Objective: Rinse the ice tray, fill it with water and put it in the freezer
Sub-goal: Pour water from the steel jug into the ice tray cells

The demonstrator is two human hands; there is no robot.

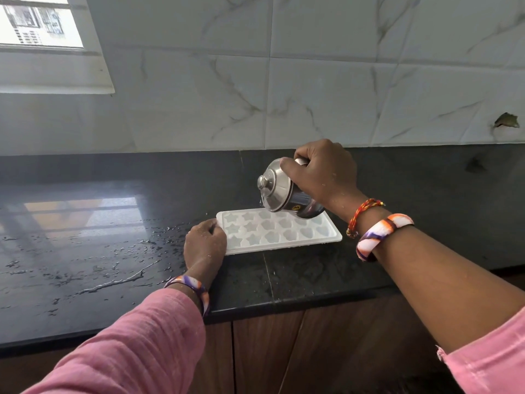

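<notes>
A white ice tray [279,234] with star- and heart-shaped cells lies flat on the black stone counter [113,251]. My left hand [204,243] holds its left end, fingers curled over the rim. Above the tray's far right part, my right hand [321,172] grips a lidded steel jug [281,191], tilted to the left over the cells. Its lid with a round knob points left. A thin trickle shows at the jug's lower lip.
Water drops and streaks cover the counter to the left of the tray. A marble-tiled wall [284,81] rises behind the counter, and a window sill [56,81] sits at the upper left. Brown cabinet doors [312,351] lie below the counter's front edge.
</notes>
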